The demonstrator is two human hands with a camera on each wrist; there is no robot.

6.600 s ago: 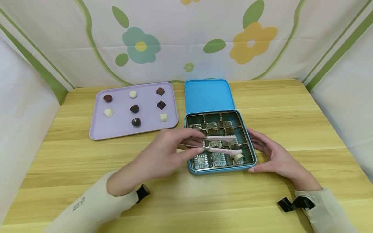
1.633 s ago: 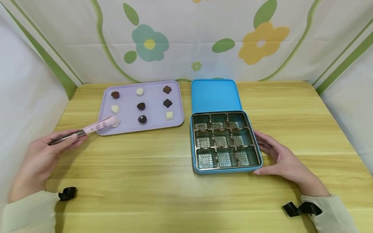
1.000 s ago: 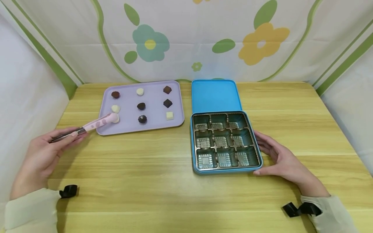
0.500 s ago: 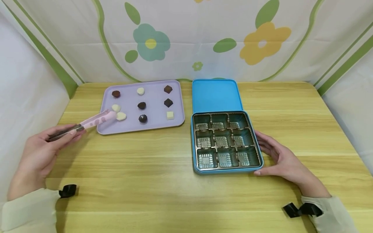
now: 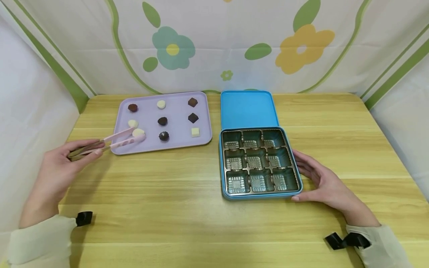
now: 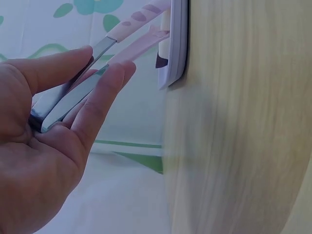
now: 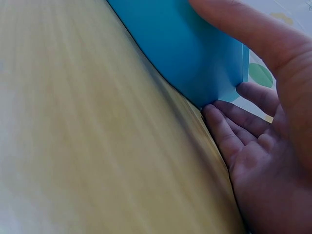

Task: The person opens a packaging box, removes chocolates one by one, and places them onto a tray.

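Note:
My left hand (image 5: 62, 162) holds pink-tipped metal tongs (image 5: 122, 142) between thumb and fingers. Their arms are spread, the tips beside a white chocolate (image 5: 138, 132) on the lilac tray (image 5: 140, 149), near its front left. Just behind it lies another white chocolate (image 5: 132, 123). In the left wrist view the tongs (image 6: 134, 22) reach over the tray's edge. My right hand (image 5: 323, 182) holds the near right corner of a blue tin (image 5: 234, 197), thumb at the front, fingers against the right side. Its brown divided insert (image 5: 248, 169) shows bare compartments. In the right wrist view fingertips touch the tin's wall (image 7: 195, 58).
Several other chocolates stand on the tray, among them a dark round one (image 5: 164, 136) and a white square one (image 5: 195, 132). The blue lid (image 5: 248, 109) lies behind the tin. A flowered cloth (image 5: 207, 44) hangs at the table's back edge.
Earlier the tongs held a white piece over the tin's front right compartment. Later they were at the tray, where that white chocolate shifted right. Their arms have now spread. My right hand stayed.

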